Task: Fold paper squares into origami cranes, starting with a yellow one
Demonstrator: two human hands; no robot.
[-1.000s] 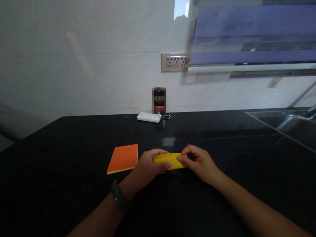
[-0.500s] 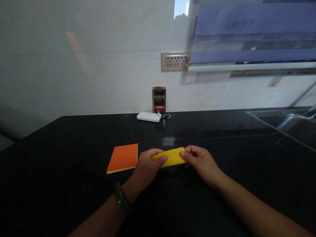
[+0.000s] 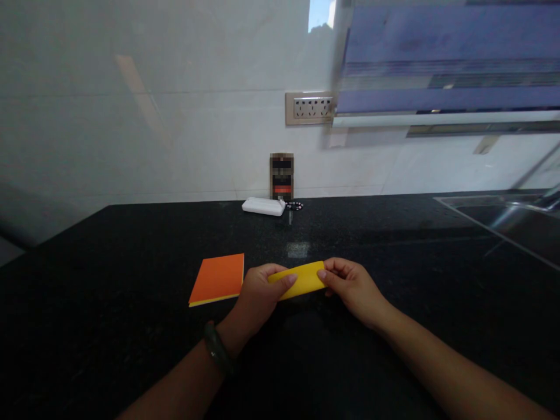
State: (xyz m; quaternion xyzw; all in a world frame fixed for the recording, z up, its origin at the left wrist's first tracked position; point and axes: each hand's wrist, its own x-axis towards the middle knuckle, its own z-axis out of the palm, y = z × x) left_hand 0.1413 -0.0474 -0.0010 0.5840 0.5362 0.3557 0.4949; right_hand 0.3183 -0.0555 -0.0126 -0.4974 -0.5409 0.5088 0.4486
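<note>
A folded strip of yellow paper point(image 3: 307, 279) is held between my two hands, just above the dark countertop. My left hand point(image 3: 261, 294) is closed on its left end, thumb lying along the front face. At the right end, my right hand point(image 3: 352, 287) pinches the paper with the thumb in front; its other fingers are partly hidden behind. Beside my left hand lies a stack of square paper point(image 3: 219, 279), orange on top with a yellow edge showing beneath. A dark green bangle point(image 3: 217, 350) circles my left wrist.
Against the tiled wall, a phone-like object point(image 3: 282, 176), blurred out, stands upright behind a white power bank point(image 3: 263, 206) with a beaded strap point(image 3: 294, 206). The black countertop point(image 3: 149, 251) runs to a sink point(image 3: 520, 219) at the right. A socket panel point(image 3: 308, 108) is on the wall.
The yellow paper's right end has shifted slightly left and its tilt has changed a little. Both hands keep their hold on it.
</note>
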